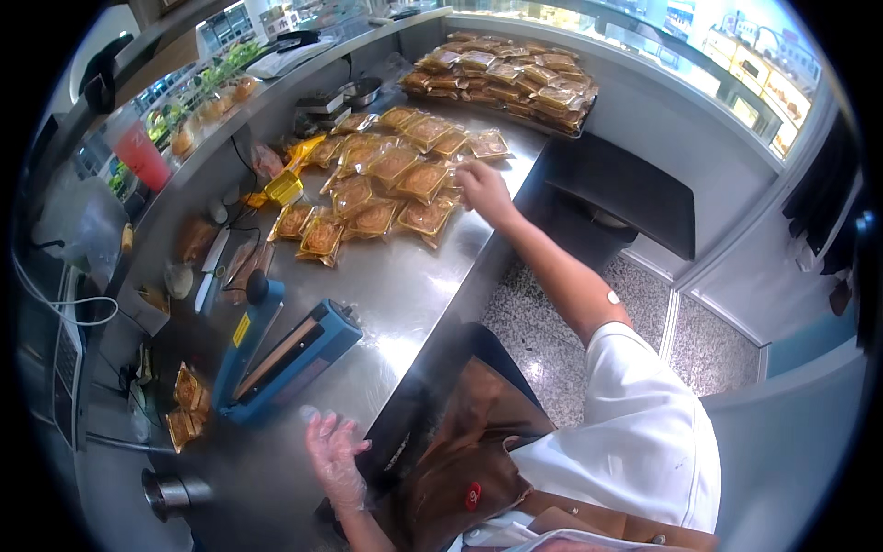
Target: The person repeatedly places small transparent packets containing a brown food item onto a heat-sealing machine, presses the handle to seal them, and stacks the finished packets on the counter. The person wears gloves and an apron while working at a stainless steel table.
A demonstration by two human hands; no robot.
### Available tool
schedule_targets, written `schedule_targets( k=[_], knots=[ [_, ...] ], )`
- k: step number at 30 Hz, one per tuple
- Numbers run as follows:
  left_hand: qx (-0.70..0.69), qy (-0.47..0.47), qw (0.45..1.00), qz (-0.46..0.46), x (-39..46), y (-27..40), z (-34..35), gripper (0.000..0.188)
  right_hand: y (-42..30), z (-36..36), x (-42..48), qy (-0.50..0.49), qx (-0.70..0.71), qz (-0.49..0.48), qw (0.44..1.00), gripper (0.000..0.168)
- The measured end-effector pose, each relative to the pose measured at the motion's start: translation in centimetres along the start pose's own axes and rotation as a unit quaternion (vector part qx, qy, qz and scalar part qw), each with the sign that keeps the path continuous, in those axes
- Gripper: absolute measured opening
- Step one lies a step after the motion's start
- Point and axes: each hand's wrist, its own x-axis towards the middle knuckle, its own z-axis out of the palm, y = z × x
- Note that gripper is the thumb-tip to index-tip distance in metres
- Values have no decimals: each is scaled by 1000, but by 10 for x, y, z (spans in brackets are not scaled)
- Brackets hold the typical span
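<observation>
My left hand [338, 455], in a clear plastic glove, hovers over the steel table [386, 324] near its front edge. Its fingers are spread and hold nothing. Farther off, my bare right hand [485, 192] reaches to the right side of a pile of wrapped round pastries [393, 165] in gold trays. Its fingers are bent at the packets, and whether they grip one is hidden. Between my hands stands a blue impulse sealer [296, 362] with its arm [248, 338] raised. A few wrapped pastries [186, 407] lie left of the sealer.
Many more packets [503, 76] are heaped on a tray at the far end. A knife [215, 252], cables and a stack of yellow trays [284, 188] lie along the back. A pink drink cup [141, 152] stands on the ledge. A black board [621, 186] juts out right of the table.
</observation>
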Motion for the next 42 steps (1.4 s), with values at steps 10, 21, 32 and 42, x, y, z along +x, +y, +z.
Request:
schedule_targets(
  k=[10, 21, 32, 42],
  knots=[
    [-22, 62, 998, 17, -3, 2, -68, 48, -57, 79, -200, -228, 16, -29, 973, 21],
    [-69, 271, 957, 81, -11, 8, -150, 27, -170, 247, -313, -555, 46, -271, 785, 21],
    [-145, 275, 941, 133, -8, -1, -155, 24, -184, 511, -321, -413, 290, 294, 812, 30],
    [-175, 230, 948, 137, -17, 3, -155, 24, -167, 565, -306, -314, 256, 349, 845, 21]
  ],
)
